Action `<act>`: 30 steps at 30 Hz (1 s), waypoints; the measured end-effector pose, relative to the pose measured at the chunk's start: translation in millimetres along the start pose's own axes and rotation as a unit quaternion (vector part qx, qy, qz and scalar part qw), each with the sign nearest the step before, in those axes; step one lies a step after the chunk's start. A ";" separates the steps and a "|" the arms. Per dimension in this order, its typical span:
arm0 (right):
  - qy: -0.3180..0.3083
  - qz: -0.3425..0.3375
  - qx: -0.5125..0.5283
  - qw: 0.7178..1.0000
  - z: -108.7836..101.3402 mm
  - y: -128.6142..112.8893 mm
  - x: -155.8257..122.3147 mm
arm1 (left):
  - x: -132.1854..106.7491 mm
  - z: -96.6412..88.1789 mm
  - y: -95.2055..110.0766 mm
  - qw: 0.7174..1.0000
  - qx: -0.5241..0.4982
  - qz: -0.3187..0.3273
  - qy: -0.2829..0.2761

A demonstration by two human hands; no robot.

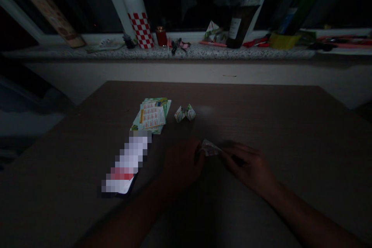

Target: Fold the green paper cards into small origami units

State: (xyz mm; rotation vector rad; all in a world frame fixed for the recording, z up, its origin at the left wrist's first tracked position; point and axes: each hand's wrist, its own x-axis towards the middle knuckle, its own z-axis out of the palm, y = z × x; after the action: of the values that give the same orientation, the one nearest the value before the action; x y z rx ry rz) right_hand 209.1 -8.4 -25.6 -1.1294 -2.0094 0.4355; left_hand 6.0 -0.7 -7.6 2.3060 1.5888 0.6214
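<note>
A small folded piece of paper (211,148), pale and roughly triangular, is held just over the dark table (261,116). My left hand (184,157) has its fingers curled round the paper's left end, and the fingertips are dim. At the right corner, my right hand (247,161) pinches the same paper between thumb and fingers. Beyond my left hand stands a folded paper figure (185,113) with two pointed halves. To its left lies a fanned stack of printed paper sheets (152,116), green and white with number grids.
A phone (126,164) with a lit, blurred screen lies left of my left arm. Along the granite windowsill (186,52) stand a red-checked white bottle (139,15), a small amber jar (161,36), a dark cup (240,27) and a green bottle (302,4). The room is dim.
</note>
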 end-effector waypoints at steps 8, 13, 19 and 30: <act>-0.011 0.001 0.022 1.000 -0.1 -2.8 0.3 | -3.3 8.0 0.8 0.997 -0.006 0.076 0.025; 0.000 -0.008 0.025 1.000 -0.6 -3.8 -0.7 | -4.1 9.7 0.9 0.995 -0.031 0.088 0.018; 0.008 -0.040 0.033 0.999 0.6 -6.7 1.3 | -5.0 12.5 2.6 0.991 -0.045 0.123 0.034; 0.005 -0.075 0.057 0.996 3.2 -8.3 -1.1 | -5.1 10.9 8.5 0.985 -0.085 0.151 -0.005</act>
State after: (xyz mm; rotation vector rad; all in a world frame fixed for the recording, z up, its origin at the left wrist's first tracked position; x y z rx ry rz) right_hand 202.3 -13.6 -23.1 -0.9024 -2.0183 0.4594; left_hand 16.8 -8.3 -14.2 2.4312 1.1382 0.7793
